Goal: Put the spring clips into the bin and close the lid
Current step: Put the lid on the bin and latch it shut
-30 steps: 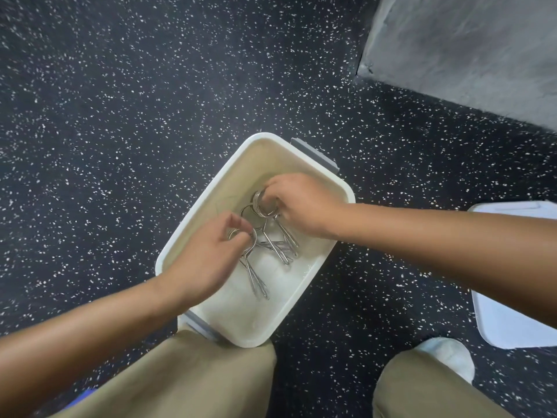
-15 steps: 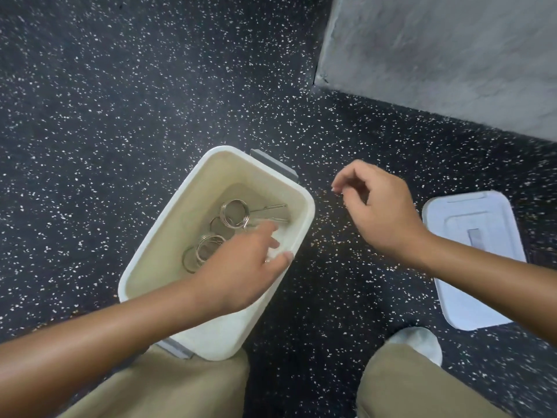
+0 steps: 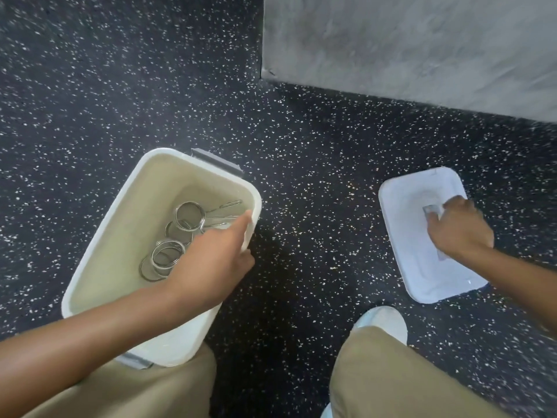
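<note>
spring clips [image 3: 180,233] lie in the bin [image 3: 129,224] on the speckled floor [image 3: 316,206]; the lid [image 3: 404,212] lies well apart to the right. right hand [image 3: 459,233], fingers curled on the lid's centre handle [image 3: 431,210], grip not clear; left hand [image 3: 211,260], fingers loosely open, steadies the bin's right rim. likely step: fetch the lid. lift it level, align corners, press evenly. knee [image 3: 376,357] and shoe [image 3: 382,322] lie between; grey latches [image 3: 217,159] should stay outside the rim
</note>
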Available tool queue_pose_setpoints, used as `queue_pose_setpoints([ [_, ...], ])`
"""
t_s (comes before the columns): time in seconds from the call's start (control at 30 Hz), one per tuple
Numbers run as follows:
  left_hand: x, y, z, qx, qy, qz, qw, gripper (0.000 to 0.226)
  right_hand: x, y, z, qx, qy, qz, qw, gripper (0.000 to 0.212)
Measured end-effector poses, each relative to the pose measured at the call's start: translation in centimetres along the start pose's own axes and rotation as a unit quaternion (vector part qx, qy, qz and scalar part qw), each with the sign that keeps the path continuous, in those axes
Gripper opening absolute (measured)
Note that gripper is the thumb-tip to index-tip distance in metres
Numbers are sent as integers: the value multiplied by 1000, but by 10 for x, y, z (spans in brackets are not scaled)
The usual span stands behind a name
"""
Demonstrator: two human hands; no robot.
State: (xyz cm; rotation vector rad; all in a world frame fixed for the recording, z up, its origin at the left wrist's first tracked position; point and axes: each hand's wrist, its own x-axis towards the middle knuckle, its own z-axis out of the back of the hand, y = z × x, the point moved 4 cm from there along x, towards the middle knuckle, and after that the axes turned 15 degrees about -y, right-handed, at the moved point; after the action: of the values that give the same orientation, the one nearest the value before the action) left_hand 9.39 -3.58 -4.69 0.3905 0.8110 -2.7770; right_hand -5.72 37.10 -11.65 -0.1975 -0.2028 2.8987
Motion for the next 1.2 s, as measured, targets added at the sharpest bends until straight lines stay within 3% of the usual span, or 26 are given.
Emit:
queue_pose_setpoints([
  [0.1, 6, -8, -2, -1, -10, -3, 1000, 48, 0, -26, -13, -57, 41, -26, 997, 90],
  [0.2, 18, -25, -4, -18, -10, 4, 1000, 26, -3, -37, -23, -72, 58, -14, 996, 100],
  [0.33, 39, -57, -13, -34, -8, 3, 999, 15, -5, -39, -30, -75, 62, -1, 995, 90],
  [0.5, 63, -95, -30, -40, -9, -18, 999, 16, 0, -32, -29, -86, 33, 49, 995, 70],
  [0.7, 89, -116, -39, -51, -23, -5, 998, 22, 4, -24, -33, -144, 65, 106, 982, 52],
  [0.9, 81, -109, -19, -45, -23, -36, 998, 46, 16, -23, -37, -166, 95, 139, 972, 59],
  [1.2, 59, -72, 33, -84, -98, -41, 991, 27, 8, 15, 41, -59, 37, 116, 991, 62],
])
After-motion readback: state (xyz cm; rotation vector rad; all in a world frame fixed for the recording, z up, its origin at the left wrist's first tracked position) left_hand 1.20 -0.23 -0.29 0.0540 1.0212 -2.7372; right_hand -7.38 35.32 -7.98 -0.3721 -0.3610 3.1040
